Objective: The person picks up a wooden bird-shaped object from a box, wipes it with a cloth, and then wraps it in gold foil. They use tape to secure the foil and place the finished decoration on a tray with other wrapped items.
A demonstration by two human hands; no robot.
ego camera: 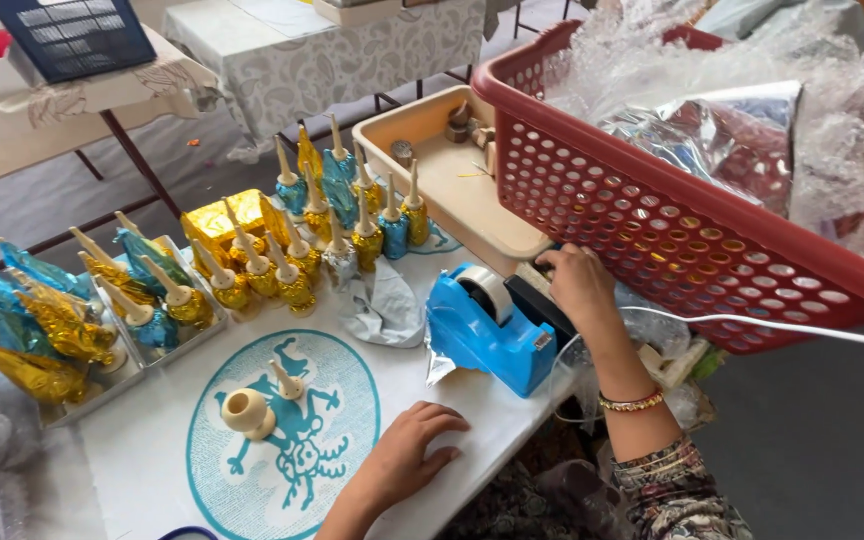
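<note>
The left hand (407, 455), nearest the camera, lies flat with fingers spread on the white table (152, 470), gripping nothing. The right hand (577, 285) curls its fingers at the rear of the blue plastic tape dispenser (482, 325), beside the red perforated plastic basket (672, 230). Risk: the basket overhangs the edge; a nudge could tip it.
</note>
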